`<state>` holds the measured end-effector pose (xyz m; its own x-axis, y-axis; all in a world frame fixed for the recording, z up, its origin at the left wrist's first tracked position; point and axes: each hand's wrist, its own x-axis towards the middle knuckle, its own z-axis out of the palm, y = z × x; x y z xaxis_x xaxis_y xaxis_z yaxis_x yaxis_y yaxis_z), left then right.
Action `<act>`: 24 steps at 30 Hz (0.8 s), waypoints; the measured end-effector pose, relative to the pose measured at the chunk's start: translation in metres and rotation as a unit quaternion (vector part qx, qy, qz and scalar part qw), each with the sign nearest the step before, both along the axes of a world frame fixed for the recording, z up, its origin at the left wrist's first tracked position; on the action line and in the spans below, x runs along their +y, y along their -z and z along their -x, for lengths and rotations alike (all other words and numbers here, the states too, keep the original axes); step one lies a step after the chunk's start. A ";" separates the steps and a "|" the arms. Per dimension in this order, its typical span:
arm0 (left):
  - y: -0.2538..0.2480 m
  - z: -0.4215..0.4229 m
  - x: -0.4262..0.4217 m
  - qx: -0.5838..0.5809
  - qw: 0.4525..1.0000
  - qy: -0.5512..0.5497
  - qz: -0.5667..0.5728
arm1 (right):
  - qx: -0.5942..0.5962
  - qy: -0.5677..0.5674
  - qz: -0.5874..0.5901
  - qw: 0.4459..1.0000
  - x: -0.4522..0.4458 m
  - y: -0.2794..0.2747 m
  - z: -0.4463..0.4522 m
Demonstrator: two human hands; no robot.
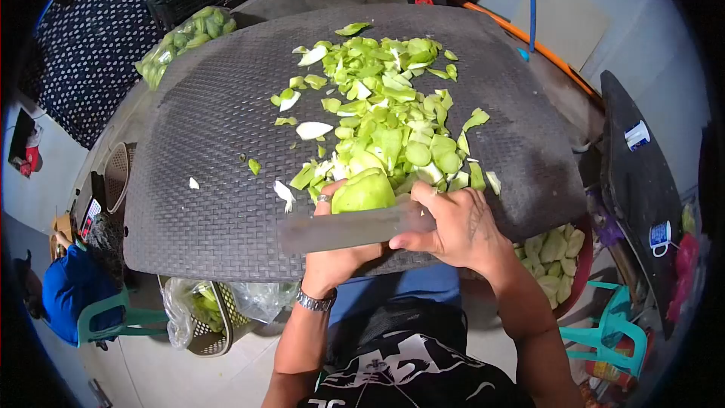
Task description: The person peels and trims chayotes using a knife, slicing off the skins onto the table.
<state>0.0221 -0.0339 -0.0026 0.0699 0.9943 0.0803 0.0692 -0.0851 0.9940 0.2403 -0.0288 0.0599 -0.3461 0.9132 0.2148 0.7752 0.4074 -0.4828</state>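
A large green fruit or vegetable is in my left hand near the front edge of the dark woven table. The fingers of that hand are partly hidden behind a wide knife blade. My right hand grips the knife at its right end, the handle covered by the fingers. The blade lies flat across the view, pointing left, just in front of the green piece. Beyond both hands, a heap of green peelings and slices stretches toward the table's far side, with loose pale scraps around it.
A red tub of pale green pieces stands below the table at right. Plastic bags and a basket sit below left. A bag of green produce lies at the far left edge. Someone in blue sits at left; green chairs flank the table.
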 end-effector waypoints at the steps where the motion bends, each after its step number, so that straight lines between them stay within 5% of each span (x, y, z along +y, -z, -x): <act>1: 0.003 0.001 0.000 0.026 0.999 0.008 -0.031 | -0.001 0.002 -0.007 1.000 0.001 0.003 -0.002; 10: -0.011 0.004 -0.014 0.026 0.996 0.015 -0.079 | -0.050 0.141 0.165 0.975 0.030 0.018 -0.061; 13: 0.002 0.013 -0.001 -0.078 0.997 0.026 0.004 | -0.006 0.188 0.188 0.964 0.033 0.021 -0.077; 15: -0.017 0.013 0.000 -0.325 0.927 0.041 0.185 | 0.045 0.209 0.178 0.961 0.032 0.020 -0.079; 17: -0.011 0.013 -0.002 -0.421 0.897 0.031 0.132 | 0.057 0.242 0.175 0.953 0.029 0.016 -0.079; 20: 0.022 0.020 0.000 -0.571 0.798 0.169 0.094 | 0.140 0.230 0.193 0.944 0.018 0.011 -0.071; 23: 0.003 0.012 0.007 -0.592 0.770 0.196 0.137 | 0.153 0.168 0.140 0.964 0.007 0.011 -0.058; 24: -0.003 0.013 0.009 -0.536 0.811 0.173 0.158 | 0.140 0.142 0.106 0.974 0.002 0.011 -0.051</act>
